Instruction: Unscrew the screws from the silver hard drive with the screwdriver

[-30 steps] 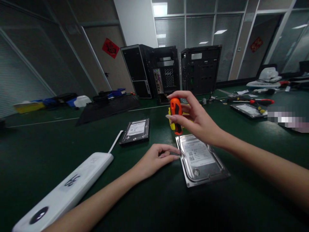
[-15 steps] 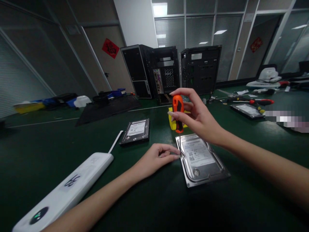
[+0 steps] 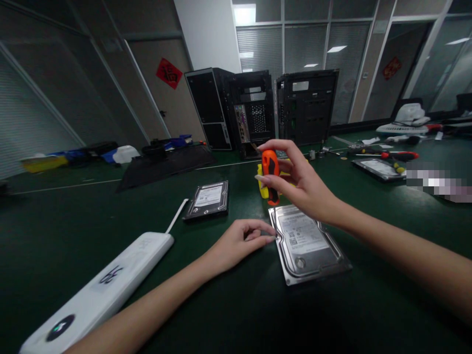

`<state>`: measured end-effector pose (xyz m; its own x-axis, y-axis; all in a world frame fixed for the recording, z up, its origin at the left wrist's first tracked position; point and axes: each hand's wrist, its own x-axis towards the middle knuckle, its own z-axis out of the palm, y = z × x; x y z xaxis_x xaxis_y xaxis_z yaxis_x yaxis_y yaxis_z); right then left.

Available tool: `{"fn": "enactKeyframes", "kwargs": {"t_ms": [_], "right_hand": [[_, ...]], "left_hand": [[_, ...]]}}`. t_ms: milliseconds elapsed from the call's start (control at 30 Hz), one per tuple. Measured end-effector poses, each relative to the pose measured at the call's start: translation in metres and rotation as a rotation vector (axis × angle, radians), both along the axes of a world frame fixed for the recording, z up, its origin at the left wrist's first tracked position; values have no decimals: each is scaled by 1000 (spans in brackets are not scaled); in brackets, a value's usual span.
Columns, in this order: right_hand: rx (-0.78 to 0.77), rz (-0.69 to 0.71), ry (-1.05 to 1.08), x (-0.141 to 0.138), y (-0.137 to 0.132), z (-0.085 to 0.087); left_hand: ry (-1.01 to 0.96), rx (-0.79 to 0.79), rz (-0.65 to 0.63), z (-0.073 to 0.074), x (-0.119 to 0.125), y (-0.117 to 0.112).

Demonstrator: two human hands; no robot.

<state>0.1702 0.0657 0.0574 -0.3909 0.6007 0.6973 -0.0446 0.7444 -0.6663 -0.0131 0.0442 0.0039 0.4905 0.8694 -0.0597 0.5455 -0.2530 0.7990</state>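
Observation:
The screwdriver [image 3: 271, 169], with an orange and black handle, stands nearly upright in my right hand [image 3: 302, 182]. My thumb and fingers close round its handle, the index fingertip by the top end. Its thin shaft reaches down to the left edge of a silver hard drive [image 3: 306, 241], which lies label up on the table. At that spot the thumb and index fingertips of my left hand [image 3: 245, 243] come together in a pinch around the screwdriver's tip. Whatever they hold there is too small or hidden to make out.
Left of my hands lie another hard drive [image 3: 208, 199] and a long white device marked 39 [image 3: 110, 280]. A yellow object [image 3: 263, 189] sits behind the screwdriver. Computer cases [image 3: 308, 105] stand at the back. At right are a third hard drive [image 3: 376, 167] and red-handled pliers [image 3: 403, 155].
My right hand and the screwdriver handle have shifted slightly down and left, with the fingers a little differently placed on the handle. My left hand and the hard drive stay put.

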Motion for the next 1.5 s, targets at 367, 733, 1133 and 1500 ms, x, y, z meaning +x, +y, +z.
{"fn": "enactKeyframes", "kwargs": {"t_ms": [367, 733, 1133, 1500], "right_hand": [[-86, 195, -112, 8, 7, 7], [-125, 166, -2, 6, 11, 7], [-111, 164, 44, 2, 1, 5], [-377, 381, 279, 0, 4, 6]], "left_hand": [[-41, -35, -24, 0, -1, 0], [-6, 59, 3, -5, -2, 0], [-9, 78, 19, -8, 0, -3], [-26, 80, 26, -9, 0, -5]]}}
